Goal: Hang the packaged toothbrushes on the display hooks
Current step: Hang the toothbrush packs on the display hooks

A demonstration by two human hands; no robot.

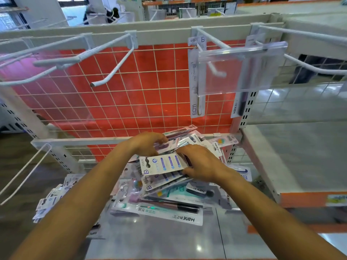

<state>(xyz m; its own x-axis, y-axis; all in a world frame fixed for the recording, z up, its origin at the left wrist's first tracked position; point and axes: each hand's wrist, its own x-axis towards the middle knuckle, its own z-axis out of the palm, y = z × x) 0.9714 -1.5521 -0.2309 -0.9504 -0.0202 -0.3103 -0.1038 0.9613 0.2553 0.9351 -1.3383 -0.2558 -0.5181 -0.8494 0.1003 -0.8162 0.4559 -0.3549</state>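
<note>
Now, a shop aisle: glossy grey surface (169,241) below, red backing behind a white wire grid (131,91). On the left, bare hooks (56,61) jut out, and I count at least three. In the centre the pile (169,203) of toothbrush packs sprawls on the grey, too many to count. The left hand (148,145) curls its fingers over the pile's top. The right hand (199,164) pinches one white pack (163,164), fingers on top, thumb at its edge. Further right, two hung packs (195,81) dangle, and a beige shelf (281,147) stands alongside.
</note>
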